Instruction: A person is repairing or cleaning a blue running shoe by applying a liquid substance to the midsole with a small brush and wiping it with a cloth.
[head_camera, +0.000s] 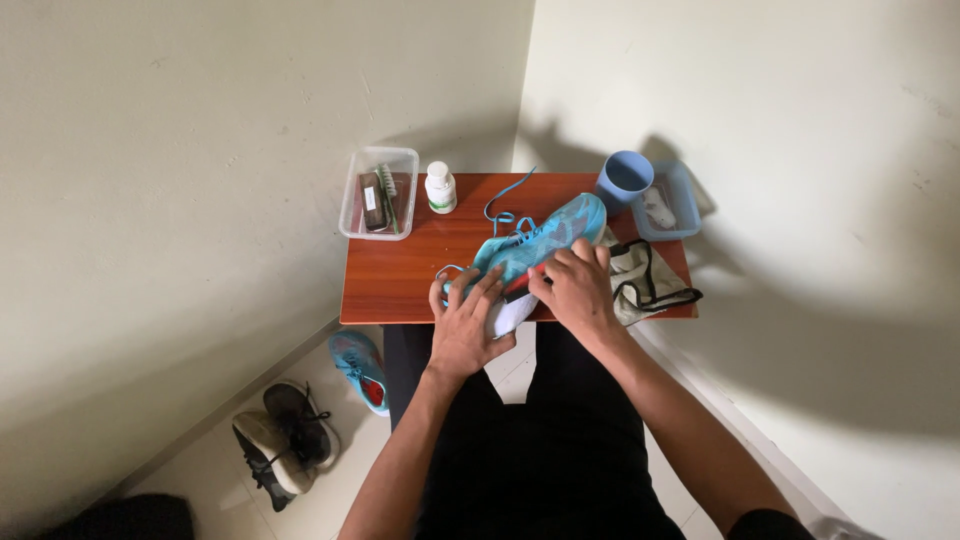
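Note:
A light blue running shoe (545, 235) lies on its side across a small reddish wooden table (400, 275), its loose blue laces trailing toward the back. My left hand (463, 325) grips the heel end at the table's front edge. On the shoe's middle rests my right hand (577, 290), with its fingers over a red and black part of the shoe.
A clear plastic box (378, 193) with brushes and a small white bottle (440, 188) stand at the back left. A blue cup (624, 180), a blue tray (672, 205) and a cloth bag (645, 280) sit at the right. On the floor lie a second blue shoe (360, 368) and dark shoes (285, 440).

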